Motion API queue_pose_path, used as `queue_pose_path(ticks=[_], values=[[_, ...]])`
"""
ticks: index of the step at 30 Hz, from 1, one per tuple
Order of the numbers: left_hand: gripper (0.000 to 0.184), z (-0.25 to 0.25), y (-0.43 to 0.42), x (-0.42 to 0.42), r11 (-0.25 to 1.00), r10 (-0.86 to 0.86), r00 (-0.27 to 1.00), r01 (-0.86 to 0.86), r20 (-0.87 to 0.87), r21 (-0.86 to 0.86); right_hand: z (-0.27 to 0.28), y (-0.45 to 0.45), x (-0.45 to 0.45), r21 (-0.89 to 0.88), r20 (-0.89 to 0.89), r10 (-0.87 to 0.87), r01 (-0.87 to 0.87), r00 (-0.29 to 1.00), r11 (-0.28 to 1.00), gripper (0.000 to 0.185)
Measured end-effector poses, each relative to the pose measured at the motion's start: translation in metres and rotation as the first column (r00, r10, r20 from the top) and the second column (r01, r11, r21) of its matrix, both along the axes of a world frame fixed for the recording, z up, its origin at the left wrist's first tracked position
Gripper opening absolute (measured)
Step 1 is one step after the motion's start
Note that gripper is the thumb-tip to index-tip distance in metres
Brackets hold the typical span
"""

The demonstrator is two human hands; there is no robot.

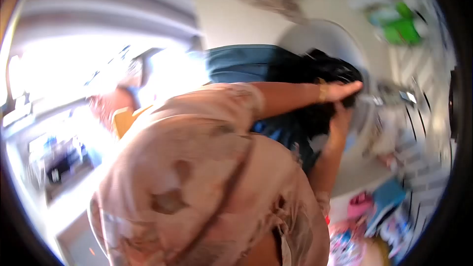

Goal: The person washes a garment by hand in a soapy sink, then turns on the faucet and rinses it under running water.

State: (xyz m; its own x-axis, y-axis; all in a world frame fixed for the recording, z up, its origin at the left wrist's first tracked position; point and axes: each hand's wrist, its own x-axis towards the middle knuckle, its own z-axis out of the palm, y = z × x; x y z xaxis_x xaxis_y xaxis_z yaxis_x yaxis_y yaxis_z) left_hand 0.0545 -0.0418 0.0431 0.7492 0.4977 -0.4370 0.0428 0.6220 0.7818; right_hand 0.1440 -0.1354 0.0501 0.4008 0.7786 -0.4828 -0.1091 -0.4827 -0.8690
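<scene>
My left hand (343, 91), with a gold-coloured band at the wrist, reaches across a bundle of black cloth (315, 76). Its fingers look stretched out and rest against the bundle's outer end. Just below it my right hand (340, 118) comes up to the same black cloth; its fingers are smeared and partly hidden, so I cannot tell their grip. A blue-grey cloth (241, 64) extends from the black bundle towards the left. Behind the bundle is a pale rounded thing (308, 34), perhaps a basin.
A pink patterned garment (197, 182) on my body fills the lower middle. Bright green packaging (401, 27) lies at upper right, and pink and blue items (377, 204) at lower right. A grey striped curtain or blind (108, 5) hangs at upper left, beside a cluttered shelf (64, 162).
</scene>
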Motion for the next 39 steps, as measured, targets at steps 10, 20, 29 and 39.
queue_pose_path(ticks=[10,20,29,39], values=[[0.043,-0.129,0.019,0.016,0.999,0.042,0.982,-0.041,0.183,-0.013,0.046,0.01,-0.091,-0.102,0.83,0.254,-0.313,0.497,0.944,0.031],[0.041,-0.069,0.009,-0.002,0.869,0.391,0.911,-0.412,-0.13,-0.275,0.012,0.028,-0.05,0.042,0.216,-0.165,0.159,0.962,0.986,0.041],[0.054,-0.028,-0.009,-0.019,0.99,0.064,0.903,-0.11,-0.425,-0.085,-0.054,0.051,0.034,-0.294,0.573,0.082,0.111,0.815,0.949,0.038],[0.044,-0.081,0.001,0.015,0.897,-0.09,0.921,0.241,-0.38,0.372,0.036,0.055,-0.076,-0.291,0.796,0.055,0.303,0.603,0.908,0.033]])
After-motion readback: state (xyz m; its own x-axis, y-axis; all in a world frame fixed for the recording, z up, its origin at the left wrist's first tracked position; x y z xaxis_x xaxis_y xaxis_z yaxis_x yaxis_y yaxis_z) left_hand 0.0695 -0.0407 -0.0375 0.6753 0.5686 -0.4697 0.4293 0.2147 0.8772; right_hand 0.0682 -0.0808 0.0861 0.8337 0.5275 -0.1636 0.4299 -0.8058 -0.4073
